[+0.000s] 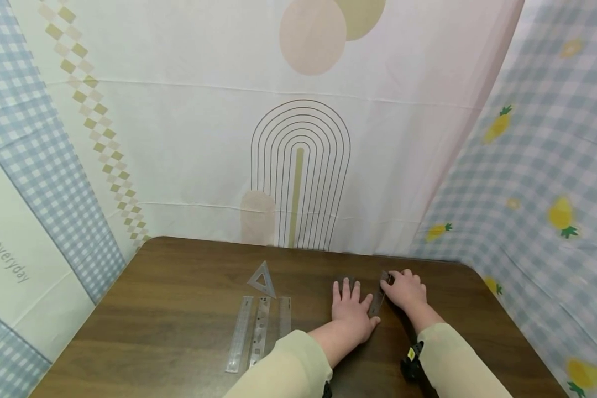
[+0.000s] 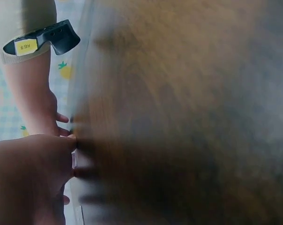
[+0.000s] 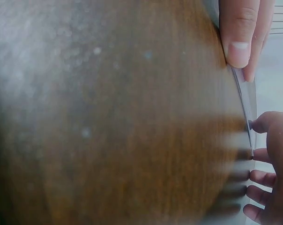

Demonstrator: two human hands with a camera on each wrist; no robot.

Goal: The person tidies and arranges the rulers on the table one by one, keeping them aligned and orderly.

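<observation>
My right hand (image 1: 409, 290) pinches the far end of a clear plastic ruler (image 1: 378, 298) on the right part of the brown table. In the right wrist view, the right thumb (image 3: 238, 51) lies on the clear strip's edge. Left of the ruler, my left hand (image 1: 349, 314) rests palm down with its fingers spread. Its thumb reaches the ruler's near end. A greyish see-through piece (image 1: 346, 279) shows around the left fingertips; most of it is hidden under them. In the left wrist view, both hands appear low along the tabletop.
Three clear rulers stand side by side to the left: one at the outside (image 1: 239, 334), a patterned one (image 1: 260, 331) and one partly behind the left sleeve (image 1: 285, 316). Above them lies a clear set square (image 1: 262, 280). Patterned cloth (image 1: 204, 155) hangs behind the table (image 1: 179, 309).
</observation>
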